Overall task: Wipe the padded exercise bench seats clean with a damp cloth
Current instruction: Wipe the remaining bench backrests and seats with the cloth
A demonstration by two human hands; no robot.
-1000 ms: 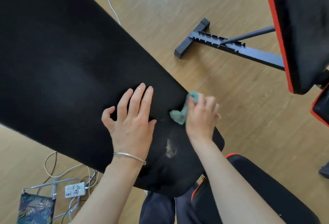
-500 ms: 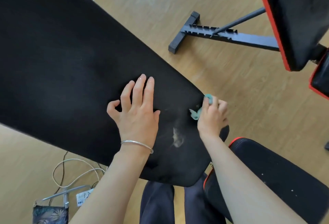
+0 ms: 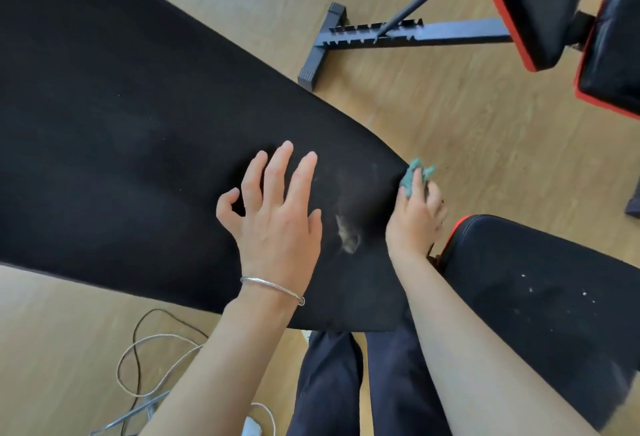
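Note:
A long black padded bench back pad [image 3: 121,144] runs from the upper left down to the centre. My left hand [image 3: 277,221] rests flat on it with fingers spread, a thin bracelet on the wrist. My right hand [image 3: 415,217] grips a small teal cloth [image 3: 414,174] against the pad's right side edge, near its lower end. A pale scuffed patch [image 3: 348,240] shows on the pad between my hands. A black seat pad with red trim [image 3: 540,297] lies at the lower right, with small white specks on it.
A second bench with black pads and red trim [image 3: 540,2] stands at the top right, its black steel floor frame [image 3: 398,35] on the wooden floor. Loose cables [image 3: 149,366] lie at the lower left. My dark-trousered legs [image 3: 346,383] are below the pad.
My right hand with the cloth has slid from the pad's top surface rightward onto its side edge. My left hand stays pressed on the pad. The view has shifted.

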